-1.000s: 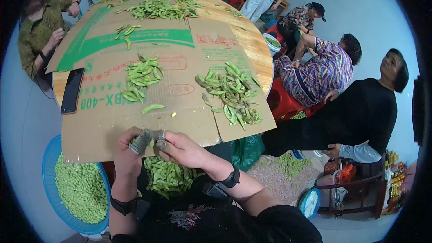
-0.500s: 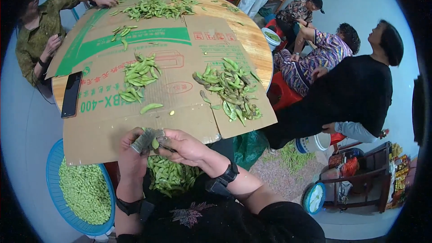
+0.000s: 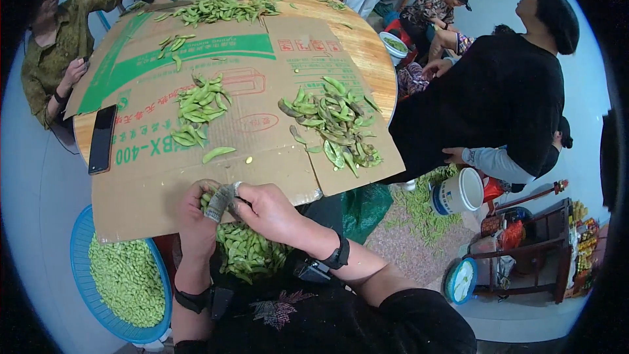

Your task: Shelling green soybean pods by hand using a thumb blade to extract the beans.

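Green pods [image 3: 206,199] sit in the person's closely curled left hand [image 3: 194,212] near the cardboard's [image 3: 151,206] edge, the right hand [image 3: 270,210] bent beside it, its hold unclear; a loosened grip could scatter them onto the heap [image 3: 252,254] below.

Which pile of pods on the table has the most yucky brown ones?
The right-hand pile: plenty of its pods look brownish. The middle pile and far pile look mostly green.
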A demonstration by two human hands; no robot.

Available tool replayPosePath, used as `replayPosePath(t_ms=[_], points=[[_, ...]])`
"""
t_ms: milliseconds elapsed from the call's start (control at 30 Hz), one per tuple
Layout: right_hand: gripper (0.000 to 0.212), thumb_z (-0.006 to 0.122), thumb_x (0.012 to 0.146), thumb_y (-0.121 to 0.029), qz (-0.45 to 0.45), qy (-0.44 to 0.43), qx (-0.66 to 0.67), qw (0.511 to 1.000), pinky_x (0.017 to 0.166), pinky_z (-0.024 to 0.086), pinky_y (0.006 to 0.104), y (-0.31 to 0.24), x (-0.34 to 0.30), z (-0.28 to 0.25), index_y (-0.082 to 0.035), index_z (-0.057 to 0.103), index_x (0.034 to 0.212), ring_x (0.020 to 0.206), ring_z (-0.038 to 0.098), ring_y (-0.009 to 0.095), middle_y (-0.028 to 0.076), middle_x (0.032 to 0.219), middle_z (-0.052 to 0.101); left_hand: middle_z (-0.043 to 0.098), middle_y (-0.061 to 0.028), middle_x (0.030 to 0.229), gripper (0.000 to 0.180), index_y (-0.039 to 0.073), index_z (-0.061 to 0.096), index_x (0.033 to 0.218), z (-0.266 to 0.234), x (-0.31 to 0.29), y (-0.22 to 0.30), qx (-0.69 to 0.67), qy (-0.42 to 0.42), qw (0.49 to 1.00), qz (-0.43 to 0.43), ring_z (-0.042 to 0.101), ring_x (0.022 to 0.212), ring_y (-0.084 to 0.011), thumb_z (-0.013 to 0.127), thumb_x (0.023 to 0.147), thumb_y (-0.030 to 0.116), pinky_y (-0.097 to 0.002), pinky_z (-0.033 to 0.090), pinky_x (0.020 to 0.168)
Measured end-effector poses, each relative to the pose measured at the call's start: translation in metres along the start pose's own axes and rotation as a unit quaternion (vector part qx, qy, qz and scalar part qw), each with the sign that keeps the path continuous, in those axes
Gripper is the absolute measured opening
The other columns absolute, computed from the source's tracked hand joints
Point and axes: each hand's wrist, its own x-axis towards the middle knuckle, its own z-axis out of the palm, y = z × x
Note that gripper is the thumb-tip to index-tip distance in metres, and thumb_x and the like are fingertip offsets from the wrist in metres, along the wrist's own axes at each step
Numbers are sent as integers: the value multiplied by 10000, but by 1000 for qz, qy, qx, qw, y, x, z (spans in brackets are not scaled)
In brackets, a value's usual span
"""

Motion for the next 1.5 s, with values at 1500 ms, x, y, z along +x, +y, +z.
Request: replayPosePath(t_ms=[1500], points=[[204, 583, 825, -156, -44, -145, -72, 986, 579, 420, 251, 2, 30, -28, -14, 604, 970, 619, 495, 81, 57, 700, 603, 588, -19, 858, 299, -2, 564, 1091, -132, -53, 13, 51, 264, 963, 31, 544, 722, -89, 478, 806, 28, -186, 416, 607]])
